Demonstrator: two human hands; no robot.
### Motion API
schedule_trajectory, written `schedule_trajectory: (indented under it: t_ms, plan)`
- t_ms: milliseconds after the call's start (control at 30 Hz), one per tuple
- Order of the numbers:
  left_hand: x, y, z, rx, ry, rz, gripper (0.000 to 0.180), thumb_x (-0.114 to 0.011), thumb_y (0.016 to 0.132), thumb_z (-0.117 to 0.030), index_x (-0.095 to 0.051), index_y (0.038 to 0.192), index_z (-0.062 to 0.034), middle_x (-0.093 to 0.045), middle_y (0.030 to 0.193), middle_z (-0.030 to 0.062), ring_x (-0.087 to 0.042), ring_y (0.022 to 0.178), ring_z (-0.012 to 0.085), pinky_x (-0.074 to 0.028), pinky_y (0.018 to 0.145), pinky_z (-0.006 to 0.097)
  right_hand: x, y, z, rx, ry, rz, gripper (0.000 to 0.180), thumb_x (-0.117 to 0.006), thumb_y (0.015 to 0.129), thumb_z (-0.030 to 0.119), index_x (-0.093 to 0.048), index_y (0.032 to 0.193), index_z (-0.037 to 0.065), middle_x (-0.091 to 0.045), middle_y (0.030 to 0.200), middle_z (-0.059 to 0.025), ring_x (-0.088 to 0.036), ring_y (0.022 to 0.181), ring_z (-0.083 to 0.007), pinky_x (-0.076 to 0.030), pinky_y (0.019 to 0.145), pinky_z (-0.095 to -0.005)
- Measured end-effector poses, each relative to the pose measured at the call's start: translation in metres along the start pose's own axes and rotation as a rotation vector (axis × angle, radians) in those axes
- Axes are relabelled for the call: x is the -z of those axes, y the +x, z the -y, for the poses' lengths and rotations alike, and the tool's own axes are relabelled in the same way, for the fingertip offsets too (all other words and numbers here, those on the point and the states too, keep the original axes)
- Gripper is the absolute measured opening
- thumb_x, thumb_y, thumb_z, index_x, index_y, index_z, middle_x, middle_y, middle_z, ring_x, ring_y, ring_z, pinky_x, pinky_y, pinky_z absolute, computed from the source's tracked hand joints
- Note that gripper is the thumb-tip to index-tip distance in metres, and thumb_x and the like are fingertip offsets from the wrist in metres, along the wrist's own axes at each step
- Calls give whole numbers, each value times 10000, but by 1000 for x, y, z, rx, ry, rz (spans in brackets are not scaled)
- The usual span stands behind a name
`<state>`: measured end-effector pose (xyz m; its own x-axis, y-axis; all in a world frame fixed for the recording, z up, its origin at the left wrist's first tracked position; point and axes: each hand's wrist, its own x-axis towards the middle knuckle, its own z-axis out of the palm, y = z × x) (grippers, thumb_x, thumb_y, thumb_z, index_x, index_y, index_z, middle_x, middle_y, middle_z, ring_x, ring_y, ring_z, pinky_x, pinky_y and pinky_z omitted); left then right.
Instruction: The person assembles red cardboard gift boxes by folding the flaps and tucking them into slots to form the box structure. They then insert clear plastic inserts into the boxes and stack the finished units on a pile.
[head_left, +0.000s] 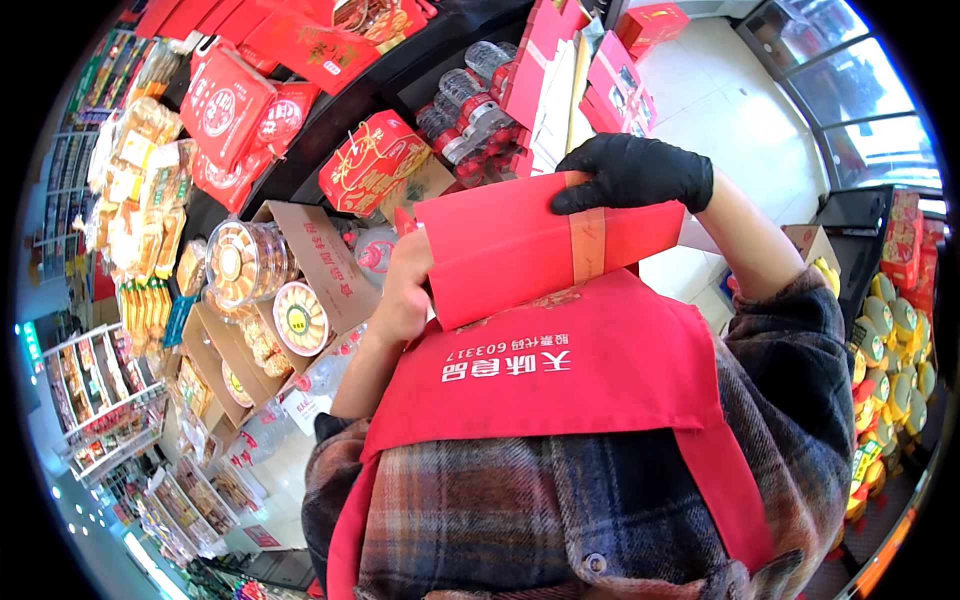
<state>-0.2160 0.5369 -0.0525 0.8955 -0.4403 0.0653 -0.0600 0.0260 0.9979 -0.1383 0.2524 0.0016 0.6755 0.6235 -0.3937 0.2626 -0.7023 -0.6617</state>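
Note:
In front of my chest is a red gift box (490, 245) with an orange band (589, 250) around its right part. My left hand (405, 285), bare, grips the left end, its fingers partly hidden by the box. My right hand (640, 175), in a black glove, closes over the upper edge near the band, with the thumb on the near face. Below, the box comes close to my red apron (570, 400); whether they touch, I cannot tell.
Beyond the box are packs of bottled water (465, 110) and a red gift carton (375, 165). To the left, an open cardboard box (320, 260) stands by round clear tubs of pastries (245, 262). Yellow-green containers (890, 350) are stacked at right. Pale floor tiles (735, 110) show ahead.

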Motion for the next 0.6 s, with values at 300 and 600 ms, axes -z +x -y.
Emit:
schedule_trajectory:
  t_ms: [300, 600]
  plan:
    - [54, -24, 4, -96, -393, -152, 338, -512, 836, -204, -499, 1121, -23, -542, 1064, 147, -555, 926, 247, -487, 771, 367, 88, -94, -50, 340, 55, -577, 537, -558, 872, 357, -446, 1278, 25, -500, 1271, -109, -466, 1186, -219, -368, 962, -330]
    - [67, -30, 11, -240, -315, -995, 448, -467, 842, -339, -475, 1142, -7, -520, 1122, 127, -523, 1009, 237, -449, 853, 374, 14, -107, -26, 589, 490, -507, 1002, -819, 605, 337, -277, 1384, 18, -359, 1395, -134, -317, 1304, -241, -239, 1063, -386]
